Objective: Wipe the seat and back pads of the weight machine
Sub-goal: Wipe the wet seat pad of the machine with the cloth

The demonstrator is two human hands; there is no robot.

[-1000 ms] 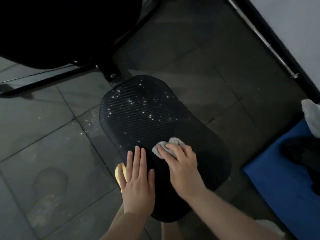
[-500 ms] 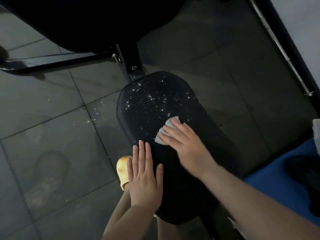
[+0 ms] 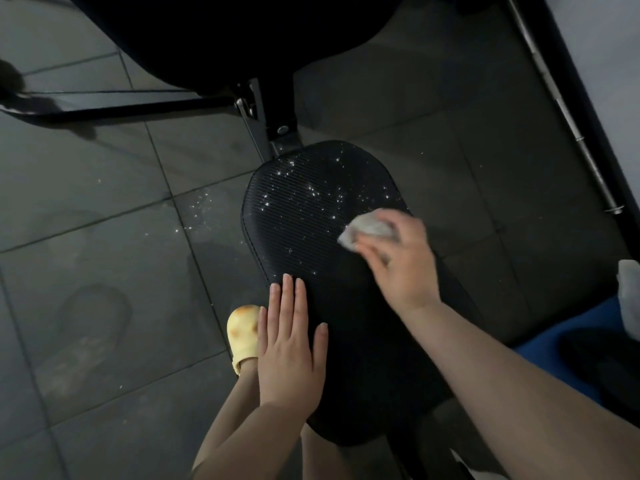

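My left hand (image 3: 289,344) lies flat, fingers straight, on the near edge of the seat pad (image 3: 311,216). I'd say that steadies the pad while I scrub. My right hand (image 3: 398,261) has its fingers curled over a crumpled cloth (image 3: 363,230), pressing it to the pad's right side, just below the white specks (image 3: 311,192) I'm after. Half a second ago the cloth was nearer the middle; now it has swept out to the right. The left hand hasn't budged. The far half is still speckled.
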